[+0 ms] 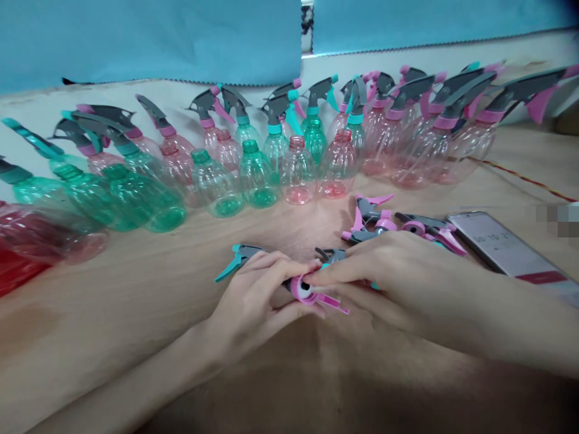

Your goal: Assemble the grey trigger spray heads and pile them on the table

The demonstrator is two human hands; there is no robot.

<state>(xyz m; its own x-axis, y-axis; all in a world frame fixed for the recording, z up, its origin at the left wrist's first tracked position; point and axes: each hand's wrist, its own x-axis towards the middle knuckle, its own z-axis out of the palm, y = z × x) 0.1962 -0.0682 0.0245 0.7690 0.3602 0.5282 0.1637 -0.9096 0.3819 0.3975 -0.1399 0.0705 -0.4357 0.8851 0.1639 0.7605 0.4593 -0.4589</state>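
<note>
In the middle of the head view, my left hand (253,295) is wrapped round a grey trigger spray head with a pink screw collar (303,289). The collar's open end faces me, showing a white ring and a dark hole. My right hand (375,271) reaches in from the right, its fingertips closed together at the collar's rim; whatever they pinch is hidden. A pink trigger (333,302) sticks out below the right fingers. Just beyond my left hand lies a grey and teal spray head (239,258). Another grey spray head (332,255) is partly covered by my right hand.
Loose pink and grey spray heads (371,220) lie behind my right hand, beside a phone (506,247). Along the wall stand several clear green bottles (259,175) and pink bottles (338,166), many with spray heads on. A red plastic bag (18,265) is at far left.
</note>
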